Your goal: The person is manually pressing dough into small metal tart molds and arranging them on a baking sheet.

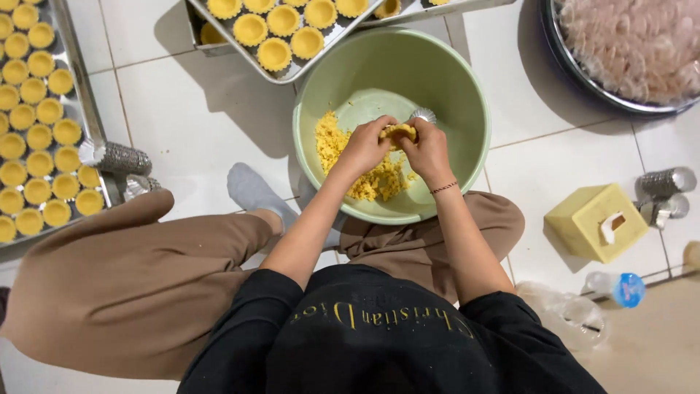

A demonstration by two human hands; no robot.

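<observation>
Both my hands meet over a pale green bowl (452, 95) on the tiled floor. My left hand (362, 148) and my right hand (426, 149) pinch a small lump of yellow dough (399, 131) between their fingers. Crumbly yellow dough (332, 142) lies piled in the bowl beneath them. A small silver foil tart mould (423, 114) sits just behind my right hand; whether the fingers touch it is unclear.
Metal trays (80, 109) of filled yellow tart shells (250, 29) lie at the left and top. Stacks of foil moulds (117, 157) rest by the left tray and at the right (663, 182). A yellow tissue box (594, 222), a plastic bottle (620, 288) and a large round tray (583, 80) stand at the right.
</observation>
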